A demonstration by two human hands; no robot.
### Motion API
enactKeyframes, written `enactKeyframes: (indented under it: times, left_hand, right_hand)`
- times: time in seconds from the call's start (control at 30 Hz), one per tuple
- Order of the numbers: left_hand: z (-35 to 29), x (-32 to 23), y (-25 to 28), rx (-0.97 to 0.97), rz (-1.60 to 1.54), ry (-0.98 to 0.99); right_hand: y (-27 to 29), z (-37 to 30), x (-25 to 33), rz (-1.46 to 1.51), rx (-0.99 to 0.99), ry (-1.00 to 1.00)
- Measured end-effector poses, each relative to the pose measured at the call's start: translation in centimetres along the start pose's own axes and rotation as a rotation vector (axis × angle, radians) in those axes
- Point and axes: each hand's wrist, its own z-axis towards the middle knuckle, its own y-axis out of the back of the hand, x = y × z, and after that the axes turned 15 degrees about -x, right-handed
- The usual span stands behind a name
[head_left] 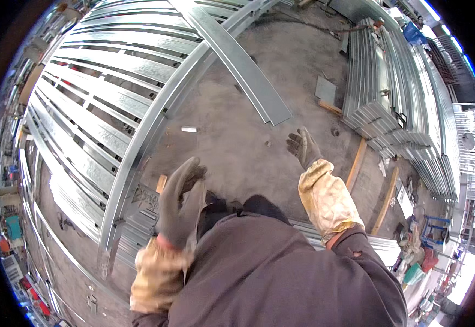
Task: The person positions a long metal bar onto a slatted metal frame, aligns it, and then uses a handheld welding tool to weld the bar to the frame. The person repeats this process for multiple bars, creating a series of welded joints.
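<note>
A long galvanized metal channel [243, 68] lies slantwise over the edge of a large slatted metal frame [139, 139], and its free end juts out over the floor toward me. My right hand [304, 148], in a grey work glove, is just beyond that end, apart from it, with fingers stretched out and nothing in them. My left hand [180, 199], gloved the same way, is raised beside the frame's near side rail. Its fingers are extended with the thumb apart, and it holds nothing. Tan protective sleeves cover both forearms.
Tall stacks of metal profiles [382, 103] stand at the right on wooden bearers [356, 163]. A small grey plate [325, 88] lies beside them. On the concrete floor [221, 139] is a short white strip [189, 129]. More metal pieces [134, 231] lie low beside my left arm.
</note>
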Motion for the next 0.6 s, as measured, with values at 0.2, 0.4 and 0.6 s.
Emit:
enactKeyframes:
  times: [0.2,0.4,0.6]
  left_hand:
    - [6.5,13.4,-9.3,0.155,-0.281,0.718]
    - [14.8,18.2,-22.4,-0.084,-0.317,0.762]
    - [15.8,18.8,-28.6,-0.226,-0.093,0.777]
  right_hand:
    - [-4.8,3.2,4.6,-0.178,0.092,0.072]
    - [-8.0,12.7,5.5,-0.608,0.478,0.216]
    - [-9.6,18.5,3.7,-0.83,0.875,-0.423]
